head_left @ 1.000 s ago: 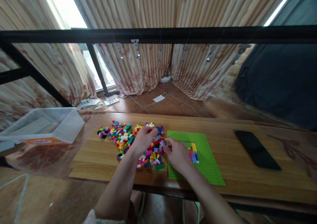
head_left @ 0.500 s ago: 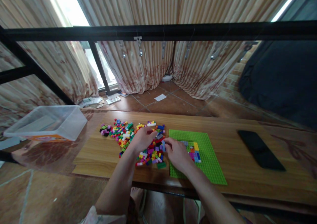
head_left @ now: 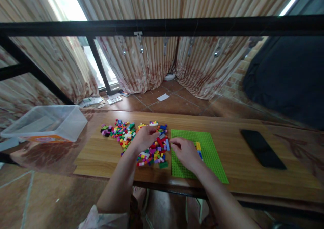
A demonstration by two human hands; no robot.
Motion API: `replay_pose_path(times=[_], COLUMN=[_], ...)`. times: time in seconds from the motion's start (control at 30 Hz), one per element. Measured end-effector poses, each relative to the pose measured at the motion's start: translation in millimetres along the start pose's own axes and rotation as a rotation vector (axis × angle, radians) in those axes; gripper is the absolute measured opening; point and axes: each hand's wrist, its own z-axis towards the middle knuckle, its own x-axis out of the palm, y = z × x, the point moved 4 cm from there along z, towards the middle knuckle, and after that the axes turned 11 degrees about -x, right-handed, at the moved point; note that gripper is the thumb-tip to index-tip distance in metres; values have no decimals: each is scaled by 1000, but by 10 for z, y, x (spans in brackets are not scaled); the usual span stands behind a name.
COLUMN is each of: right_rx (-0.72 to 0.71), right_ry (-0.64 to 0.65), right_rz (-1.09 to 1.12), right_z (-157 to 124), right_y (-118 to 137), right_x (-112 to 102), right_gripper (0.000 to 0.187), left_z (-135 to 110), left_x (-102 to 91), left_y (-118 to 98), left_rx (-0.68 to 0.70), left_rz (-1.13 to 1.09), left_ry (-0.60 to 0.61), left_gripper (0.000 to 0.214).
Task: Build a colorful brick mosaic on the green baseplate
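My left hand (head_left: 144, 140) hovers over the loose pile of coloured toy bricks (head_left: 154, 154), its fingers curved and apart, with nothing visible in them. Over the left part of a green studded baseplate (head_left: 212, 161) is my right hand (head_left: 186, 152). Its bent fingertips are slightly apart and point toward the pile. Just left of them, a light blue brick (head_left: 167, 144) lies at the pile's right edge. A red brick (head_left: 160, 142) lies beside it. Yellow bricks (head_left: 198, 146) and blue ones sit on the baseplate, partly hidden behind my right hand.
A black phone (head_left: 262, 148) lies on the wooden table (head_left: 101, 161) at the right. At the far left stands a clear plastic bin (head_left: 76, 124) with an orange label. A black metal bar (head_left: 162, 28) crosses above the table's far side, with hooks hanging from it.
My right hand has let go of the light blue brick, which now lies by the pile, and has shifted slightly up and right of it. My left hand stays over the pile.
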Motion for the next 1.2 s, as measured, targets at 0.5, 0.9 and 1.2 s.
replay_pose_path(times=[0.5, 0.9, 1.2], right_rx=[-297, -208, -136], right_ry=[310, 14, -90], right_rz=[-138, -1, -173], right_z=[-356, -399, -390], right_y=[281, -155, -643], right_x=[300, -341, -559], right_gripper=[20, 21, 17], left_z=[-14, -64, -139], left_x=[50, 152, 559], left_y=[-133, -288, -435], left_rx=[76, 121, 185], left_rz=[56, 83, 64], left_ry=[36, 41, 224], left_gripper=[33, 25, 31])
